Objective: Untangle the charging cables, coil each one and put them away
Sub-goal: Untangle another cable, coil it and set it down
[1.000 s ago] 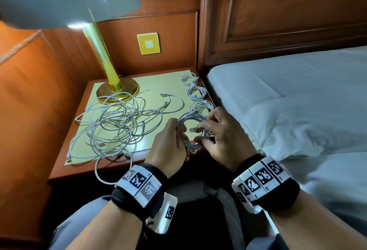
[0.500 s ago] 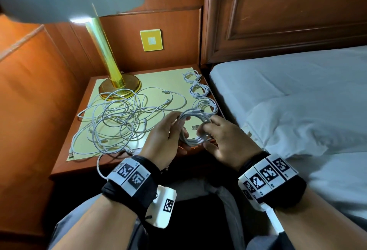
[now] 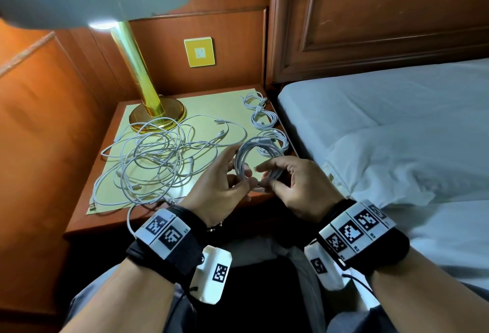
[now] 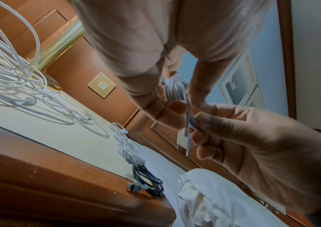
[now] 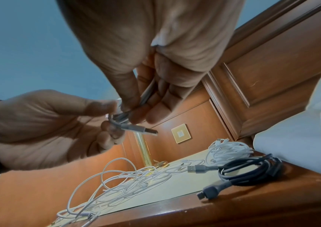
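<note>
While both hands hover above the nightstand's near edge, the left hand and right hand pinch one coiled cable between them. Just beyond it lie three finished coils; left of it sprawls the tangled pile.

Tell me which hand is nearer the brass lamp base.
Left. The left hand holds the coiled white cable over the nightstand's front edge, on the side of the brass lamp base; the right hand pinches the same coil farther off, toward the bed.
</note>
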{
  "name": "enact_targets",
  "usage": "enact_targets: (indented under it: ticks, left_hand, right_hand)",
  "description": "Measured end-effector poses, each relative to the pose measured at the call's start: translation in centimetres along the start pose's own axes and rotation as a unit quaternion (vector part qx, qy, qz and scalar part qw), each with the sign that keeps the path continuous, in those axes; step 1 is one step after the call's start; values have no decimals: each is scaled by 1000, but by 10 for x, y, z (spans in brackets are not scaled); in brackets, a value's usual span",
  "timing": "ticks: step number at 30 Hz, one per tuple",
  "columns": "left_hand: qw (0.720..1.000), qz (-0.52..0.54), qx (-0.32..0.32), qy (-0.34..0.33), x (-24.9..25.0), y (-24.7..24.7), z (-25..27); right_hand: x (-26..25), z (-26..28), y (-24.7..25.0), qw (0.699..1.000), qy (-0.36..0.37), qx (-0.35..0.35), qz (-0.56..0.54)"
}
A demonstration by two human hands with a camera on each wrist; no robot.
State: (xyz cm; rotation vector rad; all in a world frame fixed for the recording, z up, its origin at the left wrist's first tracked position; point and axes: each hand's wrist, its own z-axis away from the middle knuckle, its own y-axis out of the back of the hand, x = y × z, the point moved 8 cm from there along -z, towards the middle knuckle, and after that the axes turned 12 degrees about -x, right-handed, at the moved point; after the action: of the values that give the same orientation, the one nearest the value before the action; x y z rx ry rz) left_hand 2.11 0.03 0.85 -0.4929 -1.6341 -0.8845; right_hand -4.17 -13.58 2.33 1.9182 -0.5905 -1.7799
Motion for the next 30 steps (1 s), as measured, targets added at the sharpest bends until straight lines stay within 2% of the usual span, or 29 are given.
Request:
enact_targets:
  ticks: [2,6,10,12,13,16,18,20,24,28,30]
  left_hand:
    - [1000,-3,16,0,1,3,1]
    - [995,-8,92,35,-11,19,2]
    - [971,-180,147,58,-6,32,5]
    - [964,-187,180,65,-5,36,6]
    - [968,-143,194,64,-7,38,7]
    - [973,82,205,58,-16,28,7]
    - [958,210,186,51,-17,14,6]
    - [942,285,166,56,-19,6,4]
    - [916,374,132,69,-20,0,3]
    - [932,331,138,59,-15,-4,4]
    - [926,345,140,59,-17,-7,4]
  right_hand:
    - [0,1,4,1000,-5,17,16]
    - [-2,7,18,997,-11,66,38]
    - [0,9,25,995,-15,102,15]
    - [1,8,25,994,-6,105,-40]
    - [1,7,24,992,-2,100,-79]
    - [1,4,17,984,11,63,-166]
    - [2,3,10,980,14,48,-192]
    - [4,2,9,982,15,56,-179]
    - [6,2,11,987,14,63,-145]
    - [1,2,8,991,17,55,-120]
    - [0,2,8,991,15,57,-116]
